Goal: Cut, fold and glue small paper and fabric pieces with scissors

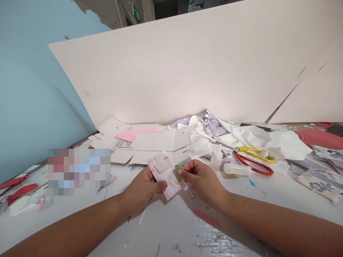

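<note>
At the near edge of a white tabletop (163,228), both hands hold a small folded pink-and-white packet (162,175) just above the surface, in the middle of the view. The left hand (142,191) is closed on the packet's lower edge, with its thumb lying across the front. The right hand (202,180) is almost closed, its fingers (187,169) pinching the packet's right side at a small olive-green square (178,173), which touches the pink-and-white layers.

Just right of the hands, a white plastic squeeze bottle (235,169) lies on its side near red-handled scissors (253,164) and yellow-handled scissors (254,154). Behind the packet are stacked white card pieces (158,142), a sheet of pink paper (134,134) and crumpled lilac floral fabric (211,123). A strip of red material (206,218) lies below the right hand. A blurred patch (79,171) hides whatever lies at the left. A large white board (171,64) stands behind the tabletop, beside a pale blue wall (34,82).
</note>
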`<state>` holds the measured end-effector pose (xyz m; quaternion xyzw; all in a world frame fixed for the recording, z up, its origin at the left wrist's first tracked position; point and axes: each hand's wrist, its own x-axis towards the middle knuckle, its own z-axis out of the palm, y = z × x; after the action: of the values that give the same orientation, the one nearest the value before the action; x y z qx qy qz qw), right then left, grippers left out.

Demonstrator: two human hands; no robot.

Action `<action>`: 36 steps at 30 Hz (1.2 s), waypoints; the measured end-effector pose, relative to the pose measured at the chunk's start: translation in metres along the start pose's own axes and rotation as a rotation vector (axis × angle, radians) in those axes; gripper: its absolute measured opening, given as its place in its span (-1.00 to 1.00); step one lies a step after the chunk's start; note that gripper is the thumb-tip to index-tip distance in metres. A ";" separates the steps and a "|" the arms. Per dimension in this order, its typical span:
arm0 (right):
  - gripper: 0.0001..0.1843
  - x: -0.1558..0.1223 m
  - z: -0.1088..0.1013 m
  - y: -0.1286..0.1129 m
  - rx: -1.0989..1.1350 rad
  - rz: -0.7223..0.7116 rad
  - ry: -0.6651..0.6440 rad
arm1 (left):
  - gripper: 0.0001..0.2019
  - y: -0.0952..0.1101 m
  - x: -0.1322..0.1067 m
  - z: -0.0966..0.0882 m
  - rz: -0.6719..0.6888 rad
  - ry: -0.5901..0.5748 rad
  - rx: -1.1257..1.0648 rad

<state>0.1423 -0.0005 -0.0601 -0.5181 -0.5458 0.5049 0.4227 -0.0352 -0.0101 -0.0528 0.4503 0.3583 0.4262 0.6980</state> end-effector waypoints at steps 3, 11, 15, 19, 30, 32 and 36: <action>-0.68 0.000 -0.001 -0.001 0.008 0.032 0.002 | -0.50 0.001 -0.001 0.001 0.006 -0.016 -0.007; -0.69 0.003 0.000 0.000 0.039 0.019 -0.032 | -0.52 0.000 0.000 -0.001 0.011 -0.017 -0.022; -0.69 0.000 0.001 0.003 0.030 -0.027 -0.073 | -0.56 -0.001 0.000 -0.002 0.025 -0.008 -0.023; -0.75 -0.002 0.001 0.005 -0.053 -0.096 -0.046 | -0.59 0.000 0.000 0.000 0.033 0.001 -0.028; -0.85 0.000 0.000 0.007 -0.110 -0.169 -0.094 | -0.55 -0.004 0.001 -0.004 0.016 0.017 -0.019; -0.85 0.000 0.001 0.007 -0.126 -0.176 -0.105 | -0.53 -0.004 0.000 -0.004 0.024 0.000 -0.033; -0.86 -0.002 0.002 0.006 -0.144 -0.192 -0.125 | -0.51 -0.005 -0.001 -0.003 0.014 -0.011 -0.032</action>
<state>0.1419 -0.0033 -0.0666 -0.4603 -0.6530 0.4529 0.3958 -0.0369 -0.0111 -0.0585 0.4439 0.3446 0.4341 0.7041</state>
